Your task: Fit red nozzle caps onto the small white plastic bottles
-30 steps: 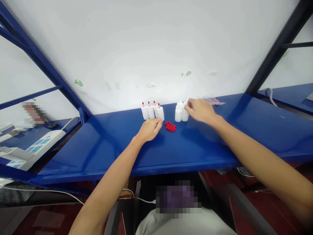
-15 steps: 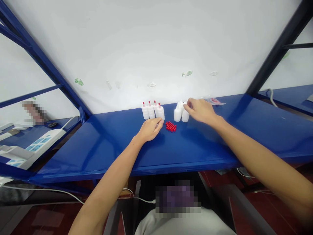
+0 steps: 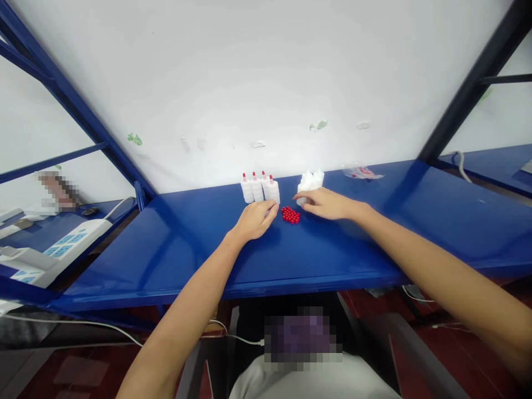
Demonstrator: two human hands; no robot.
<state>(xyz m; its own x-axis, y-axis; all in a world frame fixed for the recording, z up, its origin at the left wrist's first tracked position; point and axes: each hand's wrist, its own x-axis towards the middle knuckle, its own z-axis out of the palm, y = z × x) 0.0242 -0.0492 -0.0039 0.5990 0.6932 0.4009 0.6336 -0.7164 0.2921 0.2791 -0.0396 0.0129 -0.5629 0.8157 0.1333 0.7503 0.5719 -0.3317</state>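
Note:
My left hand (image 3: 256,219) rests low on the blue table, closed with its fingers curled together. What it holds, if anything, is hidden. Just behind it stand several white squeeze bottles with red tips (image 3: 258,188), upright in a tight group. To its right lies a cluster of small red caps (image 3: 290,215). My right hand (image 3: 322,202) hovers at the right of those caps, thumb and forefinger apart with nothing visible between them. It partly covers a second group of white bottles without red tips (image 3: 311,180).
A clear plastic bag with red print (image 3: 361,172) lies at the back right of the blue table (image 3: 166,249). The white wall stands behind. Blue frame posts (image 3: 100,113) rise at the left, with a white power strip (image 3: 68,244) beyond.
My right hand has come down and left from the top of a white bottle to beside the red caps. My left hand has stayed in place.

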